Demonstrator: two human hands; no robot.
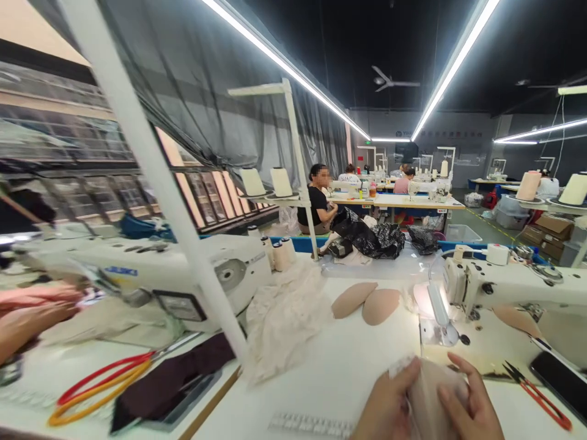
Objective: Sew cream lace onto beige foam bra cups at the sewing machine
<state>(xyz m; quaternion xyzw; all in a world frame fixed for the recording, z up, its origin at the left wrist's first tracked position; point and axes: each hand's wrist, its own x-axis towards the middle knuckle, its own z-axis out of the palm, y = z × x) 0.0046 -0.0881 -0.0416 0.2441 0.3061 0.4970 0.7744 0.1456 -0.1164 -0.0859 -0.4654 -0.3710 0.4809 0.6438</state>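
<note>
At the table's front edge, my left hand (387, 400) pinches the left side of a pale beige bra cup (428, 391) with thin whitish fabric on it. Fingers of my right hand (474, 403) press on the cup from the other side, the index finger partly raised. Just beyond are two loose beige bra cups (378, 305), lying flat and touching. To the right of them is the lit needle area of a white sewing machine (509, 287). A crumpled cream lace fabric (284, 318) lies left of the loose cups.
Red-handled snips (541, 397) and a black phone (562, 382) lie at right. A ruler (312, 423) is in front. Left of a white post (160, 183) are large shears (101, 385) and a co-worker's hands (32, 318) by another machine (151, 275). Black plastic bags (371, 235) sit behind.
</note>
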